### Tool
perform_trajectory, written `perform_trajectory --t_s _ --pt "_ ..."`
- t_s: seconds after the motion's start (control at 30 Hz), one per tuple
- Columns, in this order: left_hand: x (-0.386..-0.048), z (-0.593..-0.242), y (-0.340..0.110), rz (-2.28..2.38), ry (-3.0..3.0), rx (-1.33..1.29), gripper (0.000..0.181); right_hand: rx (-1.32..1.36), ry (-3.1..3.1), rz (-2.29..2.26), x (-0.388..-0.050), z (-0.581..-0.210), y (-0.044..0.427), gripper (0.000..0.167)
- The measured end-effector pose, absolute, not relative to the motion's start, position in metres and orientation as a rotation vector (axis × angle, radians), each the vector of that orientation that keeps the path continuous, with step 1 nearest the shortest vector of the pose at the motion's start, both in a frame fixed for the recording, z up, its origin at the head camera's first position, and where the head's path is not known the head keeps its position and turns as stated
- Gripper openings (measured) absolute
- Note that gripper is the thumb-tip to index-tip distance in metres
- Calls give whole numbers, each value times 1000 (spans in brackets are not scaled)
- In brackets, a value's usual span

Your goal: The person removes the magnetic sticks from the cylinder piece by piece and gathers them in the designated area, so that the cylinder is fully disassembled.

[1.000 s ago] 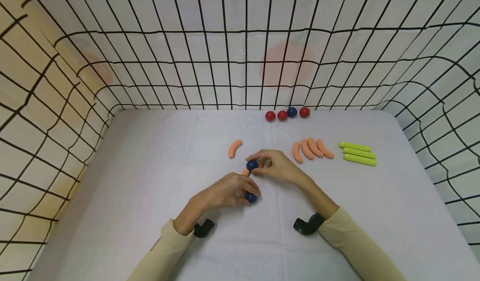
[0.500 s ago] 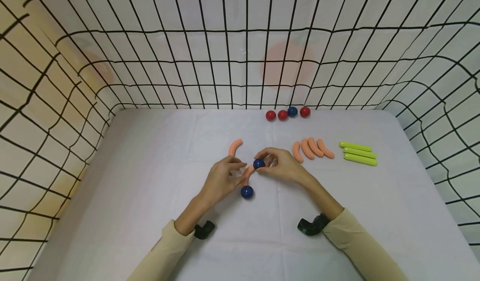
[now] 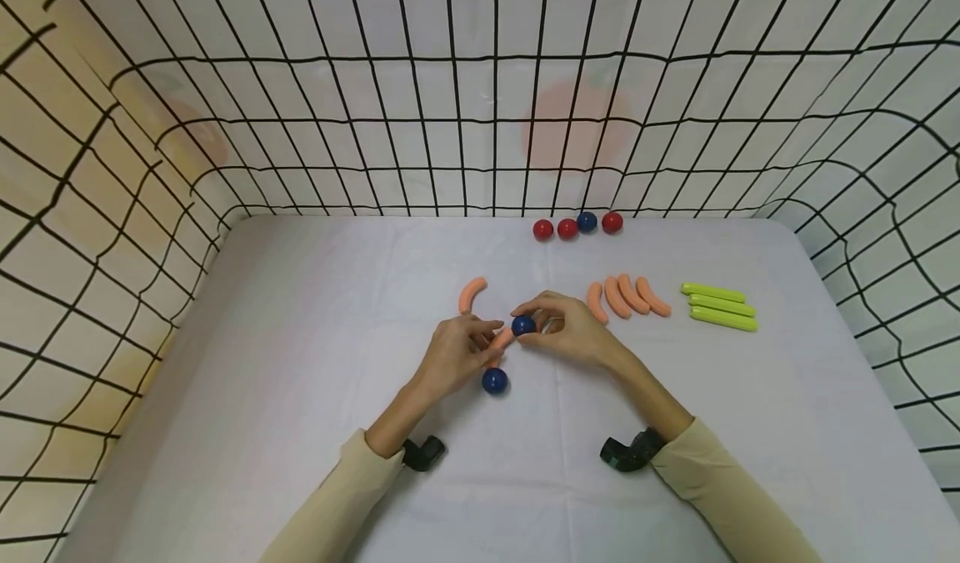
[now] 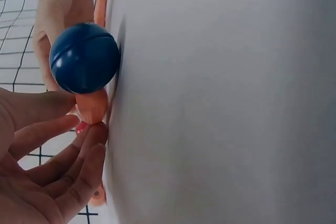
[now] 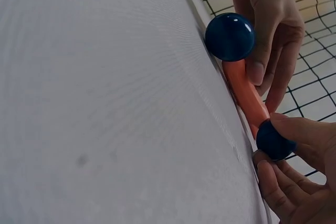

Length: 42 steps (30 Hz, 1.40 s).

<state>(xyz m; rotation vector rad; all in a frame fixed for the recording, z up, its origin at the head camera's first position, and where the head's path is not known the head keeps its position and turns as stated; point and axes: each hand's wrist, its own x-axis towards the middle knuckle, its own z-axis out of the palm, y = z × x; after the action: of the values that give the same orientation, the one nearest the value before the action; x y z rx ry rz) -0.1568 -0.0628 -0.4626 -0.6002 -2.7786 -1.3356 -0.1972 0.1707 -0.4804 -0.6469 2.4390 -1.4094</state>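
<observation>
In the middle of the table, a curved orange stick (image 5: pixel 245 94) has a blue ball at each end. My left hand (image 3: pixel 459 353) pinches this stick between thumb and fingers. The nearer blue ball (image 4: pixel 85 58) touches the stick's near end, with no fingers on it. My right hand (image 3: pixel 568 329) pinches the farther blue ball (image 5: pixel 274 141) against the stick's other end. Part of the stick is hidden behind the left fingers in the head view. Beyond the left hand lies another curved orange stick (image 3: pixel 471 294), whose near end almost meets the knuckles.
Several curved orange sticks (image 3: pixel 617 296) lie in a row right of the right hand. Farther right are three straight green sticks (image 3: pixel 718 305). Three red balls and a blue ball (image 3: pixel 587 222) line the table's back edge. A black wire grid (image 3: pixel 495 121) encloses the back and sides.
My left hand has let go of the nearer blue ball and moved up onto the orange stick. My right hand has shifted slightly right with its blue ball.
</observation>
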Motion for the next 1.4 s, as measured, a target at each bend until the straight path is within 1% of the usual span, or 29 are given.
perform_trajectory --t_s 0.17,0.37,0.63,0.9,1.1,1.4 --pt "-162 -464 -61 -1349 -2813 -541 32 -646 2421 -1430 -198 -482 172 35" --pt "-164 -465 -59 -1382 -2791 -490 24 -628 2433 -1452 -199 -484 171 35" --pt "-162 -463 -56 -1363 -2779 -440 21 -608 2447 -1469 -198 -484 167 35" --pt "-158 -460 -59 -1365 -2782 -351 21 -434 2587 -1451 -202 -481 172 35" --pt "-159 -459 -62 -1383 -2775 -302 21 -377 2695 -1447 -217 -475 167 39" --pt "-159 -461 -63 -1388 -2764 -283 20 -109 2802 -1568 -256 -470 143 39"
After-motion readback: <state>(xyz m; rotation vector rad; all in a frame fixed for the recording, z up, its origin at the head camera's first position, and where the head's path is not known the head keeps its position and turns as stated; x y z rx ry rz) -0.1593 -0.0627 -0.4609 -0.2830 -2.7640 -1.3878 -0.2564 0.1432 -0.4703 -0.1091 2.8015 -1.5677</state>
